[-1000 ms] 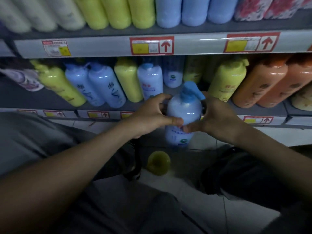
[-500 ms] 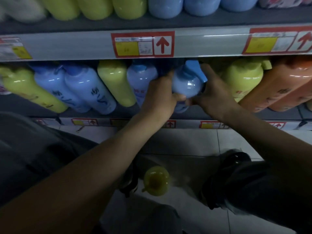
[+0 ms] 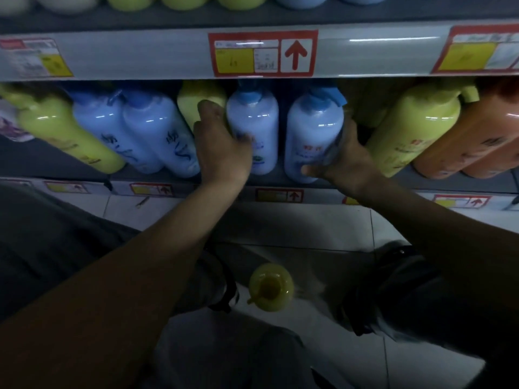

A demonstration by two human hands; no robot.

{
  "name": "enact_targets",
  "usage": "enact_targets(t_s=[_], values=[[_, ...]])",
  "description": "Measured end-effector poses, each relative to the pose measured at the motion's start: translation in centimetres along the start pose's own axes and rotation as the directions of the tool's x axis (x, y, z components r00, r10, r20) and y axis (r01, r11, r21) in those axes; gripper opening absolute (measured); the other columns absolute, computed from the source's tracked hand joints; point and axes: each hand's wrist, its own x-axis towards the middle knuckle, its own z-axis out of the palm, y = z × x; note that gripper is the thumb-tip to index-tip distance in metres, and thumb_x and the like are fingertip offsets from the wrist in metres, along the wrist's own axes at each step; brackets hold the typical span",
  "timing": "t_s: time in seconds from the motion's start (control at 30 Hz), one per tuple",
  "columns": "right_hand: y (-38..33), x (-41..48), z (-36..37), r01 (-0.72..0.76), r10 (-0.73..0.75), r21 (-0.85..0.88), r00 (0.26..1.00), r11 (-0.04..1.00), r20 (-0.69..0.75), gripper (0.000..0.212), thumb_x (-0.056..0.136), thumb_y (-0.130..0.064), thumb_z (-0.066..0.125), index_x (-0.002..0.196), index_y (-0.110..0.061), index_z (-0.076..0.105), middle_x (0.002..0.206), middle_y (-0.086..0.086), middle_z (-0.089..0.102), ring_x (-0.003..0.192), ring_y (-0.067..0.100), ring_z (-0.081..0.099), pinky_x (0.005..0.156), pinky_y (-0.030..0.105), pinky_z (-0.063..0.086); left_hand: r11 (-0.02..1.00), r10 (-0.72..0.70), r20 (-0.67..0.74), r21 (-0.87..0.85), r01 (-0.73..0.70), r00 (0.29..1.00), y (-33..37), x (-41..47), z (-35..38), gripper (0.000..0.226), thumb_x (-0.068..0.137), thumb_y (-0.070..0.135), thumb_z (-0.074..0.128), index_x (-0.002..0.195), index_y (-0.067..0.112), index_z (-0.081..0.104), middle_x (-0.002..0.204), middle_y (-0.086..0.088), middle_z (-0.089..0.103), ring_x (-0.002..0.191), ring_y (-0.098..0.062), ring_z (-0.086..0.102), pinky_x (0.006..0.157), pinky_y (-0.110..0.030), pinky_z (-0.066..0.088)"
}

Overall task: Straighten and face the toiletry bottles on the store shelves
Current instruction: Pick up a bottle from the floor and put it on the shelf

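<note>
on the lower shelf [image 3: 323,193], the left hand [image 3: 222,147] curls its fingers round the left blue bottle [image 3: 254,122] and the right hand [image 3: 348,161] clamps the right blue bottle [image 3: 311,130], both likely heavy, stiff and slick, best gripped mid-body.

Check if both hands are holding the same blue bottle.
No: the left hand grips the left pale-blue bottle, while the right hand grips the right pale-blue bottle beside it.

Glossy smooth plastic bottles [image 3: 313,136] stand behind paper price tags [image 3: 262,53], above smooth floor tiles [image 3: 309,226].
</note>
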Motion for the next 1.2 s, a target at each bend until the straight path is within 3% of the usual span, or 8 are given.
enact_targets(t_s=[0.17,0.37,0.47,0.6,0.8,0.97,1.1,1.2], values=[[0.0,-0.3,1.7,-0.096,0.099,0.051,0.993,0.994,-0.068,0.092,0.074,-0.011,0.079,0.143,-0.017,0.019,0.122,-0.005,0.047,0.110,0.011,0.047,0.084,0.021,0.043,0.996,0.076,0.257,0.033,-0.087,0.963,-0.8,1.5,0.1,0.074,0.067,0.036,0.076,0.132,0.021,0.044,0.121,0.000,0.063,0.112,-0.020,0.057,0.088,-0.025,0.044],[-0.3,0.8,2.8,-0.128,0.131,0.030,0.978,0.991,-0.164,0.079,0.077,-0.006,0.075,0.138,-0.010,0.026,0.131,0.008,0.052,0.104,0.009,0.044,0.073,0.010,0.035,0.975,0.177,0.179,0.099,-0.197,0.968,-0.1,1.2,0.4,0.058,0.074,0.030,0.076,0.122,0.014,0.048,0.110,-0.004,0.064,0.101,-0.024,0.057,0.068,-0.016,0.031],[-0.3,1.5,3.2,-0.118,0.125,0.051,0.974,0.992,-0.187,0.081,0.076,-0.003,0.075,0.140,-0.009,0.025,0.132,0.010,0.052,0.107,0.010,0.046,0.071,0.005,0.036,0.973,0.182,0.146,0.114,-0.200,0.972,0.0,1.0,0.9,0.057,0.078,0.029,0.074,0.124,0.011,0.045,0.113,-0.009,0.064,0.105,-0.030,0.056,0.074,-0.026,0.036],[-0.5,2.3,3.7,-0.122,0.133,0.065,0.970,0.990,-0.203,0.084,0.076,-0.007,0.076,0.141,-0.009,0.024,0.135,0.012,0.052,0.123,0.025,0.051,0.085,0.019,0.038,0.974,0.170,0.117,0.130,-0.185,0.978,0.0,1.2,1.5,0.054,0.079,0.030,0.073,0.119,0.008,0.044,0.111,-0.011,0.063,0.104,-0.032,0.056,0.073,-0.026,0.033],[-1.0,2.5,3.9,-0.203,0.216,0.086,0.957,0.975,-0.191,0.087,0.076,-0.013,0.077,0.143,-0.012,0.020,0.138,0.012,0.049,0.125,0.027,0.049,0.090,0.021,0.036,0.978,0.103,0.173,0.164,-0.132,0.980,0.8,1.5,1.4,0.064,0.080,0.030,0.072,0.131,0.010,0.040,0.120,-0.015,0.062,0.113,-0.035,0.053,0.083,-0.033,0.038],[-3.0,0.6,4.4,-0.382,0.382,0.040,0.904,0.923,-0.193,0.074,0.084,-0.018,0.069,0.140,-0.004,0.024,0.139,0.020,0.044,0.127,0.034,0.047,0.102,0.036,0.040,0.988,-0.010,0.193,0.152,-0.019,0.981,0.0,-0.4,-0.6,0.060,0.084,0.018,0.059,0.137,0.022,0.033,0.111,-0.013,0.064,0.103,-0.034,0.059,0.072,-0.029,0.040],[-4.9,-2.9,6.9,-0.419,0.434,-0.137,0.894,0.897,0.110,0.047,0.090,-0.011,0.056,0.133,0.001,0.043,0.128,0.022,0.053,0.104,0.035,0.058,0.073,0.035,0.049,0.963,-0.054,0.359,0.265,-0.046,0.932,-4.5,-2.6,-4.2,0.034,0.079,0.013,0.058,0.113,0.012,0.054,0.105,-0.017,0.065,0.103,-0.035,0.059,0.083,-0.035,0.048],[-6.3,-5.5,8.0,-0.043,0.320,-0.502,0.817,0.864,0.480,0.035,0.090,-0.010,0.055,0.124,-0.002,0.057,0.111,0.014,0.062,0.087,0.027,0.059,0.062,0.028,0.047,0.905,-0.104,0.624,0.382,-0.186,0.775,-9.0,-4.8,-6.9,0.025,0.082,0.015,0.059,0.105,0.006,0.064,0.110,-0.016,0.064,0.106,-0.033,0.059,0.085,-0.031,0.045]])
